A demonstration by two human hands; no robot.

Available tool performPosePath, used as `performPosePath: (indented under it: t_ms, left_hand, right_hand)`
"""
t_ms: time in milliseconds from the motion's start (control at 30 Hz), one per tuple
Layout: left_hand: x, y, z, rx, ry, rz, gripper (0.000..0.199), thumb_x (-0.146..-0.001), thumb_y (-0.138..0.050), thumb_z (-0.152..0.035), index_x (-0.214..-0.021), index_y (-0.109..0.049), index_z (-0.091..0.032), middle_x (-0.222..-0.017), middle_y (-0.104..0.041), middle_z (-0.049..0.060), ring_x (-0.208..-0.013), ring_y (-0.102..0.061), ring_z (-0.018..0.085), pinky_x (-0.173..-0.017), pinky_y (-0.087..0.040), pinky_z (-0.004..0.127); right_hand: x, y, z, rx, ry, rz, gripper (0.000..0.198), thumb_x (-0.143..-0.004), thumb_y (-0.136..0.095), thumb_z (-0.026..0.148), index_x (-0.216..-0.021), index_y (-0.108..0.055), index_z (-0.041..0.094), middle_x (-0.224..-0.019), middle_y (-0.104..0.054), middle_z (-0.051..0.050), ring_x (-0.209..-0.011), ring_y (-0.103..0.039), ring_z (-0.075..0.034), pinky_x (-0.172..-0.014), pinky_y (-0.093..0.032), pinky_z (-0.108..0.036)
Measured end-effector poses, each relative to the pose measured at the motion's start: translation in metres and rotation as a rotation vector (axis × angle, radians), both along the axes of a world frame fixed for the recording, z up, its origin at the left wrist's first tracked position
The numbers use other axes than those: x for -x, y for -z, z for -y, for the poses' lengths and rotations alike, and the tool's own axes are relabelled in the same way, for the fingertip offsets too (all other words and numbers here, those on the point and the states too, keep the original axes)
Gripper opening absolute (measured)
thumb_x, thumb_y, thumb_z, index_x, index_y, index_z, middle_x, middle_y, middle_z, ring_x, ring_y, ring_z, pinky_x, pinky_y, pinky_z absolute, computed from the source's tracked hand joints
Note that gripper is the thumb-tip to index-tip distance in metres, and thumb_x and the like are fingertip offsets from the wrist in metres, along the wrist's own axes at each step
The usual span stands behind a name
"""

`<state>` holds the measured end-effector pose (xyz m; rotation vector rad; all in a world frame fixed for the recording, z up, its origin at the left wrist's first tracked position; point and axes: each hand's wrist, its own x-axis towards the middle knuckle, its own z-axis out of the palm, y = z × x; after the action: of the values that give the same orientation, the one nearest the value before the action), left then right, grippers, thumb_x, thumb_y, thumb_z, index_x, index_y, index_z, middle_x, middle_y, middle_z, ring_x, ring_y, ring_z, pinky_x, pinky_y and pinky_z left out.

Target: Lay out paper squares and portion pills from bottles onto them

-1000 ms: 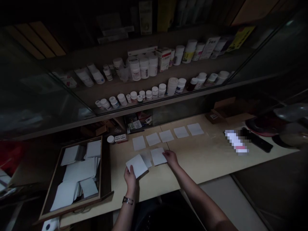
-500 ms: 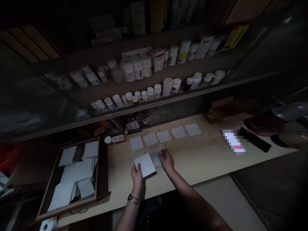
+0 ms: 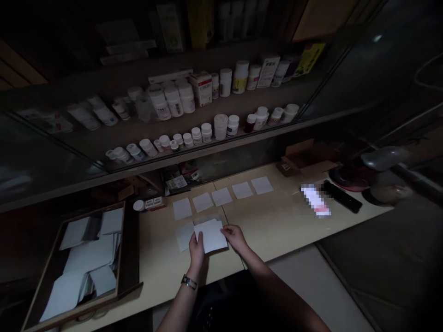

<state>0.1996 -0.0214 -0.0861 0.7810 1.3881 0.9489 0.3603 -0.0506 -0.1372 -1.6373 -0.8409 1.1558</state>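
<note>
Paper stack [image 3: 211, 236], white: clasped in left hand [image 3: 197, 252], corner pinched by right hand [image 3: 236, 237], over counter [image 3: 270, 226]; five loose sheets [image 3: 222, 197], rowed near counter's back edge.

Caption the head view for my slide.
Left hand holding paper, right hand at its edge, over a counter below shelved bottles.

There are two hands [image 3: 196, 252] and five back-row papers [image 3: 222, 197].

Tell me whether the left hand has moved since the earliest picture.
Yes: the left hand has moved rightward, farther from the wooden drawer.
</note>
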Motion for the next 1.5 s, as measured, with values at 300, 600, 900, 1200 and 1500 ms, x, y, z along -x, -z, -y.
performPosePath:
  t_ms: [300,600,900,1200,1500]
  left_hand:
    - [-0.001,0.006,0.001,-0.014,-0.145,-0.093,0.044,-0.069,-0.063,-0.053,-0.087,-0.060,-0.012,-0.084,-0.069,0.010,-0.074,-0.065,0.020,-0.070,-0.050,0.031]
    - [-0.019,0.010,0.012,-0.096,-0.160,-0.227,0.042,-0.068,-0.063,-0.053,-0.083,-0.062,-0.013,-0.079,-0.068,0.009,-0.073,-0.064,0.021,-0.067,-0.049,0.030]
    - [-0.053,0.007,0.020,-0.042,-0.101,-0.130,0.045,-0.064,-0.068,-0.049,-0.086,-0.063,-0.010,-0.085,-0.071,0.014,-0.075,-0.066,0.023,-0.066,-0.052,0.031]
    - [-0.064,0.016,0.027,0.019,-0.063,-0.069,0.050,-0.064,-0.068,-0.052,-0.089,-0.064,-0.009,-0.088,-0.071,0.017,-0.075,-0.067,0.025,-0.067,-0.052,0.034]
    - [-0.079,0.007,0.021,0.008,-0.036,-0.121,0.049,-0.064,-0.068,-0.052,-0.087,-0.065,-0.009,-0.088,-0.071,0.016,-0.078,-0.066,0.025,-0.071,-0.051,0.034]
  right_hand:
    - [-0.092,0.018,-0.021,0.027,0.108,0.217,0.037,-0.067,-0.059,0.051,-0.067,-0.067,0.015,-0.067,-0.069,-0.007,-0.064,-0.062,-0.021,-0.059,-0.045,-0.029]
    - [-0.084,0.010,-0.015,0.150,0.008,0.835,0.015,-0.079,-0.053,0.028,-0.086,-0.063,0.020,-0.090,-0.065,-0.007,-0.082,-0.059,-0.018,-0.061,-0.039,-0.024]
    - [-0.054,-0.003,0.006,-0.006,-0.075,0.178,0.027,-0.074,-0.058,0.046,-0.075,-0.062,0.019,-0.068,-0.065,-0.002,-0.062,-0.059,-0.016,-0.054,-0.044,-0.024]
    - [-0.066,0.001,0.019,0.054,-0.094,0.053,0.039,-0.069,-0.059,0.057,-0.064,-0.065,0.018,-0.064,-0.067,-0.004,-0.062,-0.061,-0.019,-0.053,-0.044,-0.026]
    - [-0.120,-0.005,0.011,0.064,0.004,-0.036,0.049,-0.064,-0.061,0.063,-0.065,-0.066,0.014,-0.060,-0.066,-0.005,-0.058,-0.059,-0.019,-0.051,-0.043,-0.026]
